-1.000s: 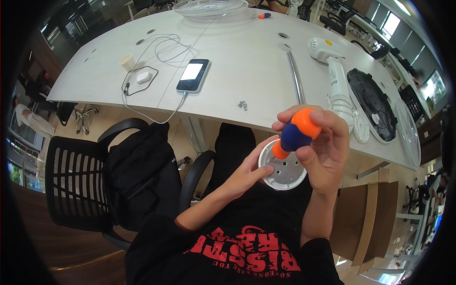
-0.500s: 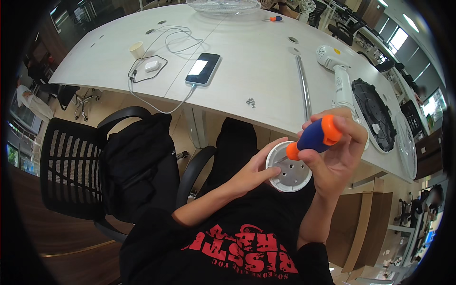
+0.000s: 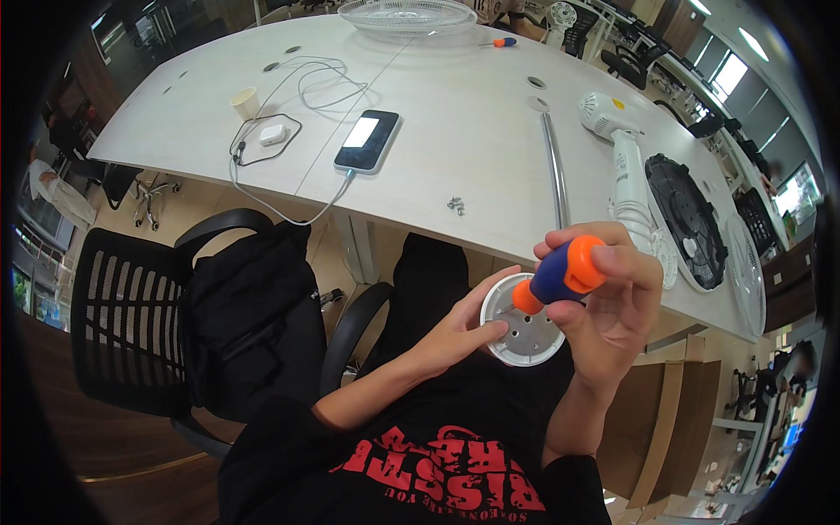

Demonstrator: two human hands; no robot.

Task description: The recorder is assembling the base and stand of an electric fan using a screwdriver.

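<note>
My left hand [image 3: 468,328] grips a round white plastic part [image 3: 535,354], its hollow side with a grey metal plate and several holes facing me. In my right hand [image 3: 612,306] is a screwdriver [image 3: 560,278] with a dark blue and orange handle, tilted so its short visible shaft points into the upper left of the round part. Whether the tip sits in a screw is too small to tell. On the table edge beyond lies a little heap of screws [image 3: 456,206].
A metal pole [image 3: 555,171], a white fan motor body [image 3: 626,166], a black fan part [image 3: 689,223] and a clear guard [image 3: 746,271] lie at right. A phone [image 3: 367,142], cable, earbud case [image 3: 273,135] and paper cup [image 3: 246,103] are at left. Another screwdriver [image 3: 504,42] lies far back.
Both hands, the round part and the screwdriver have shifted slightly left and down in view. My right fingers have turned a little around the handle. The table things also shift slightly with the view.
</note>
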